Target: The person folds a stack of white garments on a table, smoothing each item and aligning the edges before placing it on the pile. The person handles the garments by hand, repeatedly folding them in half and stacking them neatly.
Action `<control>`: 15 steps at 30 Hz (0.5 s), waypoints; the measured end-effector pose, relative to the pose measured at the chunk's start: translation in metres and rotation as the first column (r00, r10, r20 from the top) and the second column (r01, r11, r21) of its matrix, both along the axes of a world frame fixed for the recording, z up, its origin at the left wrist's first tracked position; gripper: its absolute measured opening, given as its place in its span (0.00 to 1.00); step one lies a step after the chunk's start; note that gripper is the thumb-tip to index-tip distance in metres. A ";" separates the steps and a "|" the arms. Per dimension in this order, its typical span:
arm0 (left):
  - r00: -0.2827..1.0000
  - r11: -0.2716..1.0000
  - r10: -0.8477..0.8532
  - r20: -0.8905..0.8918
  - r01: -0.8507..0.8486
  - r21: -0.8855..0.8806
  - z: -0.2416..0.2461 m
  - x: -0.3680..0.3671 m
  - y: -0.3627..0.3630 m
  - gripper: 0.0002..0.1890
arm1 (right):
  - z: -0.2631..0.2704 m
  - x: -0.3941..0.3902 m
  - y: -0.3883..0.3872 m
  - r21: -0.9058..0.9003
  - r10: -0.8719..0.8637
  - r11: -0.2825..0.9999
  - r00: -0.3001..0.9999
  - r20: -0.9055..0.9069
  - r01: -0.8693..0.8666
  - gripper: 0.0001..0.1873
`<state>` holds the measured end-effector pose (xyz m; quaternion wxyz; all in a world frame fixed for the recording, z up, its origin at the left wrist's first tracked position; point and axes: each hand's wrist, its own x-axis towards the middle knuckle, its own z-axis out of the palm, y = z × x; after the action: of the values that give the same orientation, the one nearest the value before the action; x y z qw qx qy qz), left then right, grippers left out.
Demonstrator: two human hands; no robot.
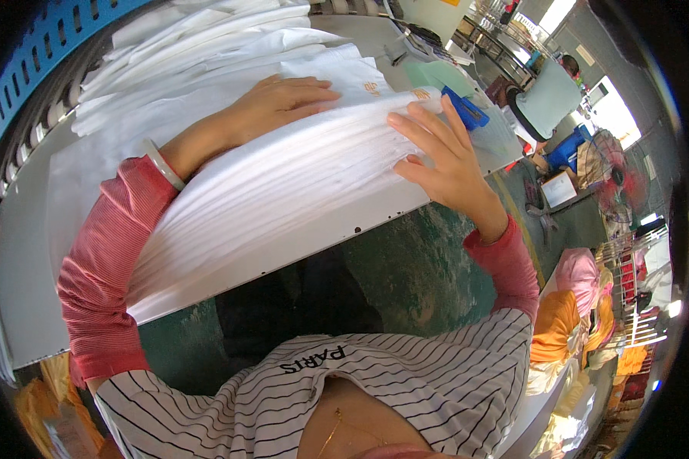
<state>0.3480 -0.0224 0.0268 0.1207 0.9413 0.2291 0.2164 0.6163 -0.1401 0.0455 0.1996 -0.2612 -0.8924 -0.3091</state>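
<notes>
A thick stack of white cloth [275,155] lies along the near edge of a white table [333,229]. My left hand [281,103] rests flat on top of the stack, palm down, with a pale bangle [163,164] at the wrist. At the stack's right end, my right hand [439,149] has its fingers spread over the folded edges; the fingertips touch the cloth, and whether they pinch any layer cannot be told. Small orange embroidered marks [372,88] show on the cloth near the right end. Behind my left hand lies a looser pile of white cloth [206,51].
A blue plastic object [465,109] and pale green sheets [439,77] lie beyond my right hand. A blue slatted rack [40,51] borders the far left. Another person [551,94] is at the upper right, near a fan [617,175]. Pink and orange cloth bundles [557,327] stand at right.
</notes>
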 end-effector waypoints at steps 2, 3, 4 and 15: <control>1.000 1.000 0.020 -0.013 -0.020 0.018 -0.002 0.000 0.001 0.24 | 0.000 -0.003 -0.007 -0.062 -0.052 0.997 0.996 -0.071 0.048 0.06; 0.999 0.999 0.027 -0.021 -0.026 0.026 -0.003 0.001 0.001 0.24 | 0.000 -0.003 -0.007 -0.077 -0.043 0.996 0.996 -0.082 0.037 0.05; 0.999 0.999 0.040 -0.022 -0.039 0.030 -0.005 0.001 0.002 0.24 | 0.000 -0.003 -0.008 -0.091 -0.034 0.996 0.995 -0.093 0.026 0.05; 0.999 0.999 0.051 -0.007 -0.050 0.013 -0.007 0.003 0.006 0.24 | -0.019 0.001 0.006 0.089 0.006 0.996 1.000 0.015 -0.007 0.05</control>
<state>0.3506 -0.0167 0.0195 0.1083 0.9368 0.2519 0.2173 0.6170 -0.1342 0.0263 0.2056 -0.2467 -0.8801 -0.3498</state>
